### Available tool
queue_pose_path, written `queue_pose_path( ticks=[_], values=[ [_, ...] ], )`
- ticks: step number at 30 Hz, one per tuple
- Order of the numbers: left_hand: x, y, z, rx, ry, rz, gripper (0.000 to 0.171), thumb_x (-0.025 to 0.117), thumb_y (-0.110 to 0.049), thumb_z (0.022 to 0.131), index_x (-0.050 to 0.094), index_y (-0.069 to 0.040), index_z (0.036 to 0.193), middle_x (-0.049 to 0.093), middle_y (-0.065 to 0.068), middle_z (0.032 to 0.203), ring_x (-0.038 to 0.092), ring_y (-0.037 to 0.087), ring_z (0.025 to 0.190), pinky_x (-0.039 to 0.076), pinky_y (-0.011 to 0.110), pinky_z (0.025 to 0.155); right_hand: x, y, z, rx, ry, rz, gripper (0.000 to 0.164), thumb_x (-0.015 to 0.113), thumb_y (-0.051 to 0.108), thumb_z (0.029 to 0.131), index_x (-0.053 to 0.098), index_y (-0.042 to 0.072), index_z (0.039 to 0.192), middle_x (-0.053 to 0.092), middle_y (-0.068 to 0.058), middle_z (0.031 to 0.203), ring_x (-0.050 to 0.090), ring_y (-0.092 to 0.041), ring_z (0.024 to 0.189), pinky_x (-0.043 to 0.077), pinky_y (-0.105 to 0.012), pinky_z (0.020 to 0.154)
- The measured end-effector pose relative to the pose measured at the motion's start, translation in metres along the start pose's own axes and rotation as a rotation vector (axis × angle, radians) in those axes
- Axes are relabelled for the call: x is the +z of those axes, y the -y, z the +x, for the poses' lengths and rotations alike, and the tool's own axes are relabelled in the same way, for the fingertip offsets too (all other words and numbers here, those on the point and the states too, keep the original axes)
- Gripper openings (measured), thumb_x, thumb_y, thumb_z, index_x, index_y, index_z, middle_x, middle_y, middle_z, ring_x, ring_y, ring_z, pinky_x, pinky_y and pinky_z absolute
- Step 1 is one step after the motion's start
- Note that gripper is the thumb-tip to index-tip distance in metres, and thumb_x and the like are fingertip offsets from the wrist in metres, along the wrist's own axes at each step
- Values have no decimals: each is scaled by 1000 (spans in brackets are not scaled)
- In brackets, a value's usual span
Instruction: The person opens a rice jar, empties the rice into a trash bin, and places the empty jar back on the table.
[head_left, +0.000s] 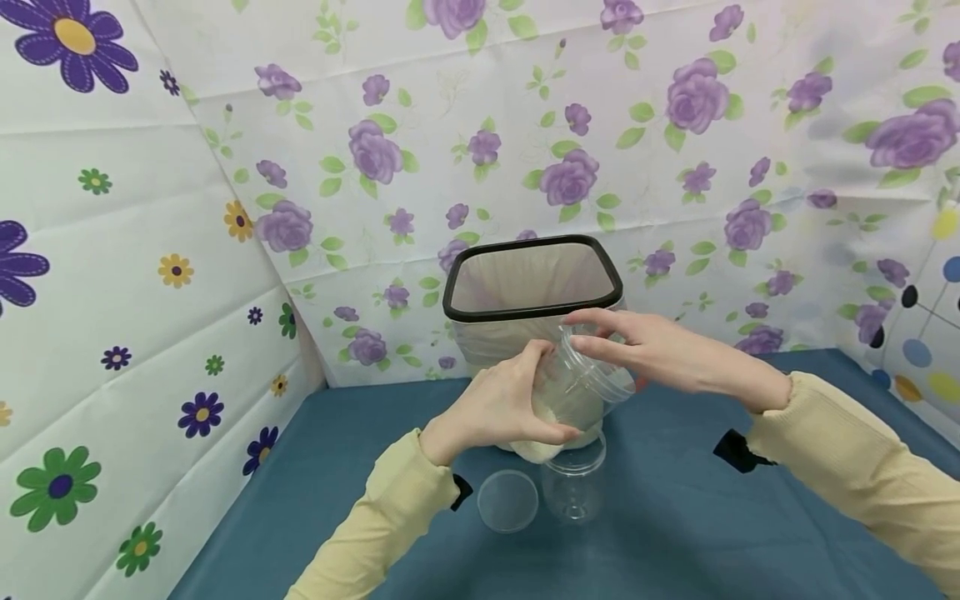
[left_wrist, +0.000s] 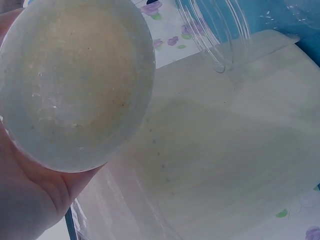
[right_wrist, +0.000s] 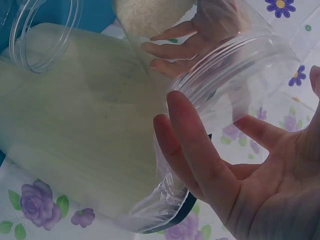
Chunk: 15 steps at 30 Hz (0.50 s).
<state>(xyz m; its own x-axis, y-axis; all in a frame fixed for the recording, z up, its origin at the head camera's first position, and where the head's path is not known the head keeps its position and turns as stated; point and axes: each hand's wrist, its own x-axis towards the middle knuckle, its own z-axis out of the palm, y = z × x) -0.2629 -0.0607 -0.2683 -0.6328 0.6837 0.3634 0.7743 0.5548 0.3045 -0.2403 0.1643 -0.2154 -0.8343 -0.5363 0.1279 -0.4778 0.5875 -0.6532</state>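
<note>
My left hand (head_left: 495, 400) grips a clear plastic jar (head_left: 573, 396) by its body and keeps it tilted in front of the bin. Pale rice-like grains (right_wrist: 150, 17) lie inside it, and the left wrist view shows its whitish round base (left_wrist: 75, 85). Around the jar's mouth spreads my right hand (head_left: 660, 350), its fingertips (right_wrist: 177, 100) right at the threaded rim and the fingers loosely bent. Below the held jar, a second clear jar (head_left: 573, 492) stands upright on the table with its mouth uncovered. A flat round clear lid (head_left: 507, 500) lies to its left.
Close behind the jars stands a pale bin (head_left: 480, 337) with a black rim (head_left: 532, 312) and a clear liner. A blue cloth (head_left: 705, 508) covers the table. Flowered sheets (head_left: 465, 100) hang at the back and sides.
</note>
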Motion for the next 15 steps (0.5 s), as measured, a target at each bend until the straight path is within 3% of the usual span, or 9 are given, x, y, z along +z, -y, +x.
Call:
queue_pose_path(
  ticks=[6, 13, 15],
  values=[
    [0, -1, 1, -11, 2, 7, 86, 71, -55, 66, 35, -7, 127, 53, 3, 105, 51, 8, 77, 44, 23, 60, 1, 1, 2, -17, 8, -19, 51, 45, 45, 92, 36, 22, 137, 48, -10, 116, 53, -24, 61, 48, -36, 54],
    [0, -1, 0, -21, 14, 8, 86, 70, -56, 66, 36, -7, 126, 53, 1, 102, 51, 8, 70, 43, 23, 56, 6, 0, 4, -66, -2, -32, 50, 46, 41, 93, 37, 17, 135, 48, -12, 113, 49, -22, 51, 46, -36, 51],
    [0, -1, 0, -24, 14, 11, 86, 70, -57, 66, 36, -7, 127, 53, 1, 102, 51, 8, 70, 43, 23, 57, 9, -1, 5, -90, -25, -55, 48, 45, 40, 94, 38, 16, 134, 48, -11, 111, 51, -21, 57, 45, -36, 54]
  ],
)
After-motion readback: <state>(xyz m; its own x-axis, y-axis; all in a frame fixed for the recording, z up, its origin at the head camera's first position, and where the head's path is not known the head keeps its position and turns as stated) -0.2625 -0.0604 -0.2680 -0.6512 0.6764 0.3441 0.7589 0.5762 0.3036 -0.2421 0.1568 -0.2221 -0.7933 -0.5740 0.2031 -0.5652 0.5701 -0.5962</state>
